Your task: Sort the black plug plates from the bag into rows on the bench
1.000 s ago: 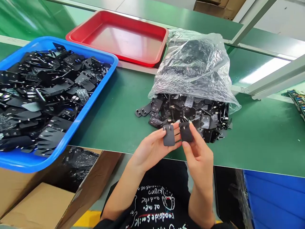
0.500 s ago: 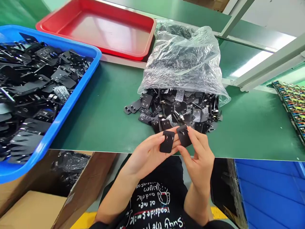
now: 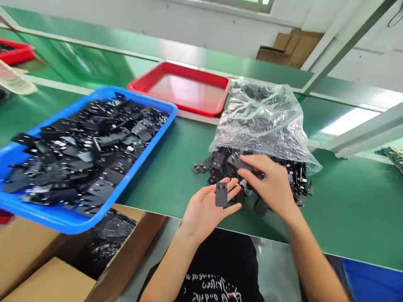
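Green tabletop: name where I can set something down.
Bare tabletop lies between the blue tray and the piled black pronged plates, and right of that pile before the white post. The red tray is bare. Crowded: the blue tray and the pile at the clear bag, around the right hand.

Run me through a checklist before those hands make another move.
1. Left hand supporting its black piece: ok; the piece lies on the open hand, prongs facing up.
2. Right hand firmly gripping a piece: cannot tell; blur at the loose pile hides it.
3. Plastic bag mouth facing the person: ok; pieces spill out.
4. Blue bin filled below its rim: not ok; pieces are heaped over its left edge.
5. Red tray upright: ok, beside the bag.
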